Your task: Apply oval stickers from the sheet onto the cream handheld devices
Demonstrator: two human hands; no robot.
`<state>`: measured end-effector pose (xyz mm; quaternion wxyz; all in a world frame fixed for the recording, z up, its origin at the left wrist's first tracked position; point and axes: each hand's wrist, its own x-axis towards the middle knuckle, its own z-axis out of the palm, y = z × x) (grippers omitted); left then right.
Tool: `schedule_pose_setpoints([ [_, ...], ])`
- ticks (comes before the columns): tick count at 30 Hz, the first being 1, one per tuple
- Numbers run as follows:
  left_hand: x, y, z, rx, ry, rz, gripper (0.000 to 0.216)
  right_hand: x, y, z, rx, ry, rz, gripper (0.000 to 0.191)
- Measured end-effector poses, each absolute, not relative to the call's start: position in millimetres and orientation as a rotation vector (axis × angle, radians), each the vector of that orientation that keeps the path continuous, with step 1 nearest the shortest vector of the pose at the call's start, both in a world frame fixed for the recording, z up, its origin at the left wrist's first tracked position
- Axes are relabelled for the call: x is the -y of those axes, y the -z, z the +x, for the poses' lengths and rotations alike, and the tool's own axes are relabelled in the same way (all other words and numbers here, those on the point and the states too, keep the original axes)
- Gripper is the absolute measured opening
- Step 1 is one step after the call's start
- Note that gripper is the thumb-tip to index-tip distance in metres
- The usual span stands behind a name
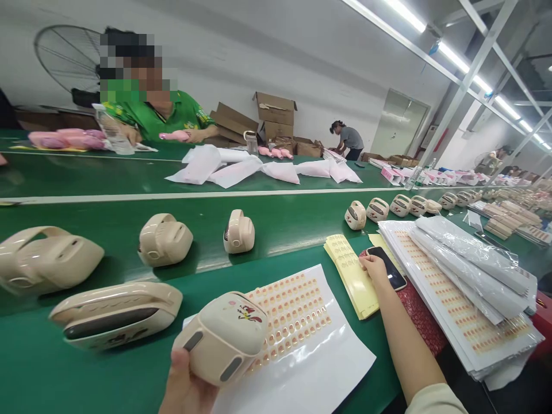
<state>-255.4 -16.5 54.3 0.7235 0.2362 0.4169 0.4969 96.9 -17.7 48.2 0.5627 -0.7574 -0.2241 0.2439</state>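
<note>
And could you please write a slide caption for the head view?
Left hand holds a beige device over a patterned sheet; right hand at yellow sheets.

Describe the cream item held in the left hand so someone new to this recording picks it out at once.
On the green work surface, find the white sheet with rows of orange marks. Over its left part is the rounded cream item with two grey patches, gripped in the left hand. Unlike the other nearby cream items, it is held.

Left grip [192, 388] curled, thumb [180, 362] upright, right forearm [403, 339] stretched forward, right grip [374, 269] pointing left.
</note>
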Motion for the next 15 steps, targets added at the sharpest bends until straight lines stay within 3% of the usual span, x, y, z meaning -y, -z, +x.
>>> schedule_pose_setpoints([
  [6,17,-69,-243,-1.018,-1.103,0.543,0.073,24,-81,76,0.552,-0.725,-1.580,0.024],
  [15,9,-78,-213,-0.971,-1.080,0.649,0.061,33,-124,-61,1.038,-1.219,-1.242,0.023],
])
